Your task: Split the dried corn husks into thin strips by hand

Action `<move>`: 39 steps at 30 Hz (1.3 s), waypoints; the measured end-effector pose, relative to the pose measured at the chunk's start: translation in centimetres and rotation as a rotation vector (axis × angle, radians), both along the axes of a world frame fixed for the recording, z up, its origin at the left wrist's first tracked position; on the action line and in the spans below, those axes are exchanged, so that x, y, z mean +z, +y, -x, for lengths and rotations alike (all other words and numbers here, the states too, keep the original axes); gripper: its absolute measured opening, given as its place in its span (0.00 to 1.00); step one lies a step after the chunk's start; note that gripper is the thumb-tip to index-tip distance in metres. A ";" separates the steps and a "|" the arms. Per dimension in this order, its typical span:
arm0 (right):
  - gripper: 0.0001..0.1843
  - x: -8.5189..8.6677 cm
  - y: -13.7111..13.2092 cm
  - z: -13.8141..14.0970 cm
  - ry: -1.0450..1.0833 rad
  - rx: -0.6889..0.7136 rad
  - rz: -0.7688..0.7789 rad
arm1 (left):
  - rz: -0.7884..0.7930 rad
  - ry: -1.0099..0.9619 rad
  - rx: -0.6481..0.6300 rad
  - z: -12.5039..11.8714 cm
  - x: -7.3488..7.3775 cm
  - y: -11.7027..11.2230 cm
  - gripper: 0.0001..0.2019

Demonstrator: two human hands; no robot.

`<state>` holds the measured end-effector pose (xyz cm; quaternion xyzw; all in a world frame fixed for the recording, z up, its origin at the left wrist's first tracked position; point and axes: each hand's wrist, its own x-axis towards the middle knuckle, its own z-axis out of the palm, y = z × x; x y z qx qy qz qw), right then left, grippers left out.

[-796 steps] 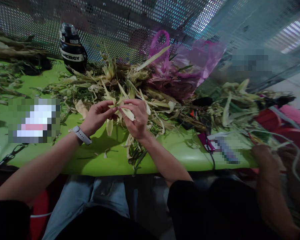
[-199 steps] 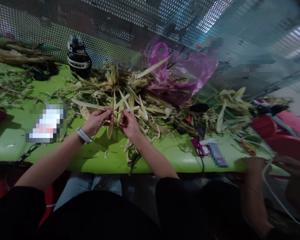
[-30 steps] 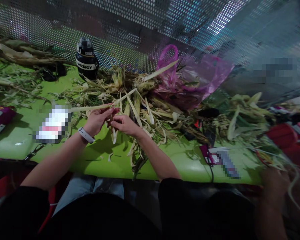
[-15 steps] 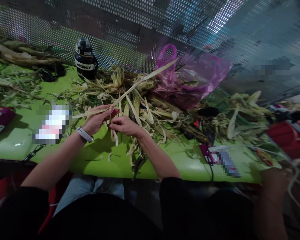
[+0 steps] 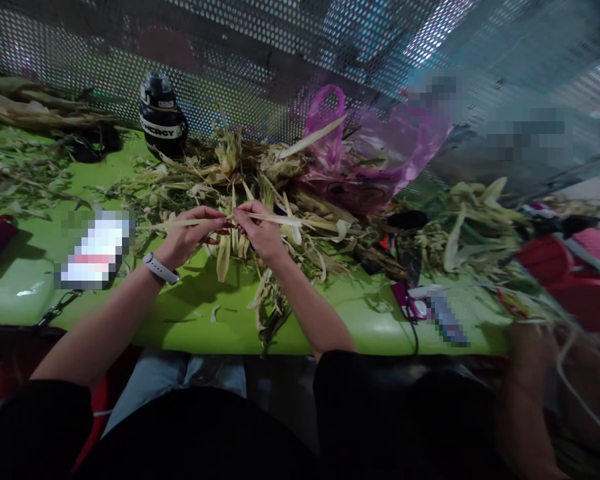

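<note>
Near the centre of the frame the left hand [image 5: 187, 235] and the right hand [image 5: 263, 232] met above the green worktop [image 5: 200, 317]. Each grip was closed, thumb against fingers, on one pale leaf strip [image 5: 229, 217]. The strip ran roughly level across the middle of the picture, its thin end sticking out leftward past the left hand and its other end lying over the heap of dry husks [image 5: 265, 177] just behind the hands. A white watch [image 5: 160, 268] sat on the left wrist. In the upper left a black bottle [image 5: 161, 120] stood against the perforated screen [image 5: 260, 60]. A pink plastic bag [image 5: 380, 150] slumped right of upper centre, touching the heap. At the lower right edge another person's hand [image 5: 530, 350] showed, too blurred to tell what it held
</note>
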<state>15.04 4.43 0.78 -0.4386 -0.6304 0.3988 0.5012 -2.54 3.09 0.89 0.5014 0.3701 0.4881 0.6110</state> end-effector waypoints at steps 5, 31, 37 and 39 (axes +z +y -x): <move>0.22 0.1 -0.4 -0.1 -0.031 0.057 -0.028 | 0.079 -0.039 0.074 -0.1 0.1 0.1 0.14; 0.23 0.4 -1.1 0.7 0.040 -0.036 0.029 | 0.099 -0.091 -0.029 -0.1 0.2 0.0 0.11; 0.23 0.3 -1.0 0.7 0.046 -0.090 0.017 | 0.061 -0.066 -0.012 -0.4 0.6 -0.3 0.15; 0.22 0.3 -1.0 0.7 0.045 -0.109 0.021 | 0.025 -0.043 -0.006 -0.5 0.3 -0.2 0.17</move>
